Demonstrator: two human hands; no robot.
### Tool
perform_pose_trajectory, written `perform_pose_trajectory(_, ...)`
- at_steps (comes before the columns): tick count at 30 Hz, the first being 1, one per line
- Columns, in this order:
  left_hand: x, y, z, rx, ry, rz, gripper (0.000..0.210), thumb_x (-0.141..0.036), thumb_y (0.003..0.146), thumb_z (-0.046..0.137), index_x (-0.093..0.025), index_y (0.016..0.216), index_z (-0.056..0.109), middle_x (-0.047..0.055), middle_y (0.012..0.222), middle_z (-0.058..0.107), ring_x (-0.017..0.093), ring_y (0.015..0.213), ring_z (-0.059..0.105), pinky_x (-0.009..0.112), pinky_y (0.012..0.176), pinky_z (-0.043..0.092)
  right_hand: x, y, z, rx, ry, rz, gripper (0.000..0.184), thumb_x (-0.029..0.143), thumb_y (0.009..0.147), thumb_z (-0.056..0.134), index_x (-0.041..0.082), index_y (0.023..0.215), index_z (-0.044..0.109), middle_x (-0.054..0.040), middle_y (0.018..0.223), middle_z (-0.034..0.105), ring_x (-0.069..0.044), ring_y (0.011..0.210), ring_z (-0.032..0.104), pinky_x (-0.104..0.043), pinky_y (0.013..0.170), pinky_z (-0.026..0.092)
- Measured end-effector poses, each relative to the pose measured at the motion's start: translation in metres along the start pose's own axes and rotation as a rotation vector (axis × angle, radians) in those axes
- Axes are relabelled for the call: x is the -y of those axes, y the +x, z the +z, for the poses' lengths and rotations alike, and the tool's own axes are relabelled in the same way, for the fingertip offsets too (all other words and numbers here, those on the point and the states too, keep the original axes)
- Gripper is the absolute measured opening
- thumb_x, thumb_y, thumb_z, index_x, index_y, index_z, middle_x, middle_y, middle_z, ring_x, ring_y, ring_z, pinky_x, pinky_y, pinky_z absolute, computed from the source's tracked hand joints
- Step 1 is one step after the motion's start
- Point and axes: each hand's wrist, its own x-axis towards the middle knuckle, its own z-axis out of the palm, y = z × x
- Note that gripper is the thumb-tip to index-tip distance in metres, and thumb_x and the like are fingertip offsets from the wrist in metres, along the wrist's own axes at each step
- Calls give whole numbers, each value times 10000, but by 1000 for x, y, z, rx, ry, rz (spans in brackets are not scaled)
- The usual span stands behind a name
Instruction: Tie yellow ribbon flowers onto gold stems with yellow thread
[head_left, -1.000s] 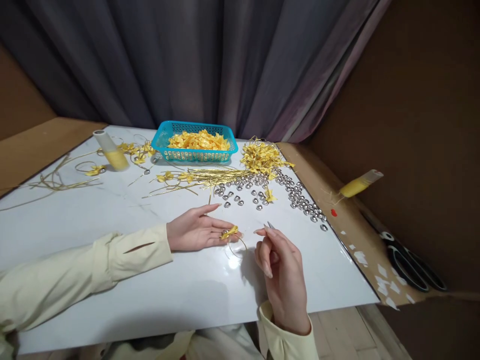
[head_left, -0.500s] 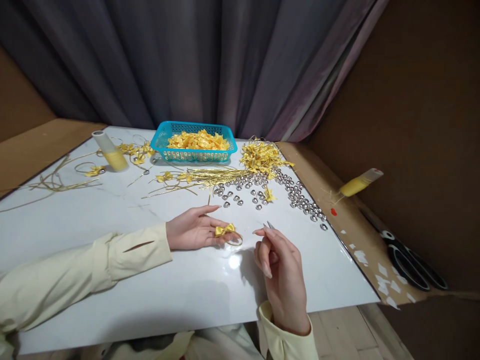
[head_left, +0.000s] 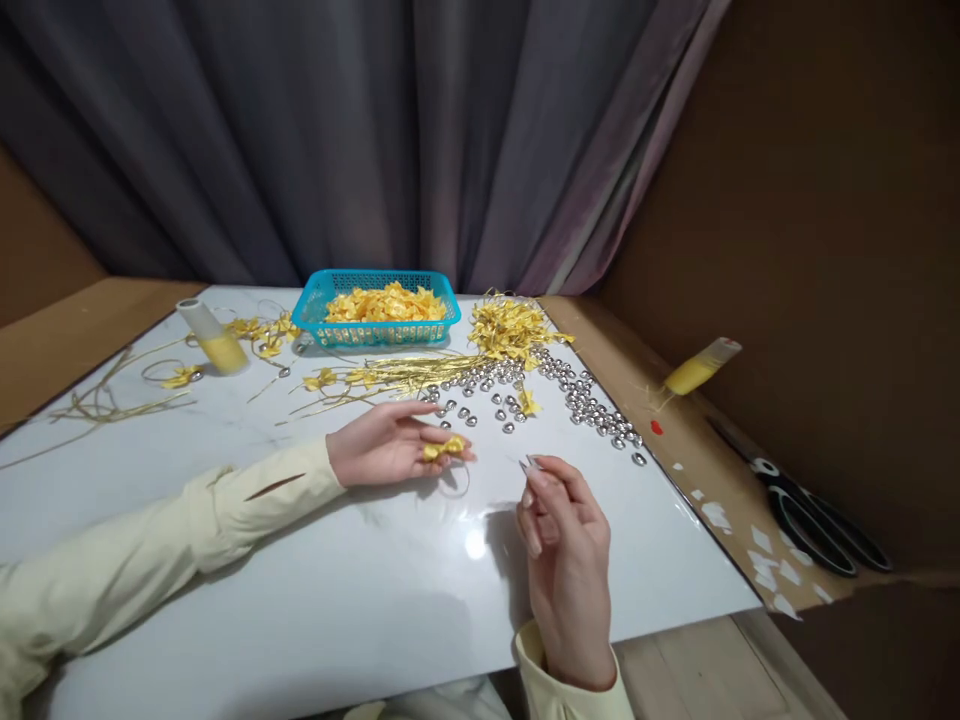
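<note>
Left hand (head_left: pixel 379 445): palm up, fingers spread and relaxed, a yellow bow (head_left: pixel 444 448) lying across them near the fingertips. The bow's thin cord loop hangs just below the fingers. Half a second ago the bow showed its broad face; it is now tilted and looks narrower. Right hand (head_left: pixel 570 560): raised over the near part of the table, thumb and index finger pinching a pointed metal tool (head_left: pixel 531 463), too small to identify. The hands are apart.

Surface: white, glossy table (head_left: pixel 360 580) with a bright reflection between the hands. Beyond the left hand lie silver beads (head_left: pixel 600 405), gold cords (head_left: pixel 420 372) and a heap of yellow bows (head_left: pixel 510 328). At the back, a blue basket (head_left: pixel 375 337) holds yellow pieces (head_left: pixel 390 303); a yellow-and-clear bottle (head_left: pixel 214 340) stands to its left. On the brown board at right: a second bottle (head_left: pixel 701 368), black-handled scissors (head_left: pixel 810 530), white scraps (head_left: pixel 761 540). Room: grey-purple curtain (head_left: pixel 337 150) behind.
</note>
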Motion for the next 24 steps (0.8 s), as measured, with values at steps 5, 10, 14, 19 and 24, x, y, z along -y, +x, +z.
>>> perform_pose_trajectory(5, -93, 46, 64, 52, 389, 192, 328, -304, 916, 452, -50, 1020, 632, 167, 1013, 679, 150, 766, 595, 233, 713, 474, -1, 1, -3, -25, 74, -40, 316, 274, 657, 804, 182, 891, 613, 55, 669, 547, -14, 402, 325, -156, 379, 229)
perform_pose_trajectory(10, -177, 115, 114, -354, 869, 411, 273, -290, 843, 525, -87, 1003, 615, 167, 1092, 648, 204, 955, 601, 303, 855, 460, -4, 2, -9, 32, 34, -32, 347, 300, 646, 812, 176, 884, 592, 67, 625, 514, -14, 393, 264, -163, 374, 158)
perform_pose_trajectory(14, -199, 156, 117, -553, 1010, 308, 250, -227, 728, 603, -86, 933, 616, 268, 1137, 596, 389, 1073, 555, 504, 829, 454, -11, 1, -11, 53, -35, -104, 289, 305, 676, 781, 167, 857, 603, 49, 614, 519, -47, 453, 372, -171, 420, 220)
perform_pose_trajectory(19, -210, 169, 123, -651, 1174, 369, 195, -187, 684, 665, -101, 853, 617, 256, 1110, 596, 420, 1086, 552, 533, 830, 472, -20, -5, -7, -2, -221, -335, 95, 262, 766, 671, 188, 819, 641, 32, 619, 524, -79, 475, 410, -201, 448, 306)
perform_pose_trajectory(24, -242, 108, 161, -589, 1332, 763, 317, -100, 967, 293, 78, 1132, 499, 152, 1143, 563, 241, 1088, 569, 395, 899, 407, -23, -12, -2, 30, -392, -626, 81, 161, 814, 579, 213, 815, 641, 19, 660, 534, -104, 541, 489, -213, 488, 362)
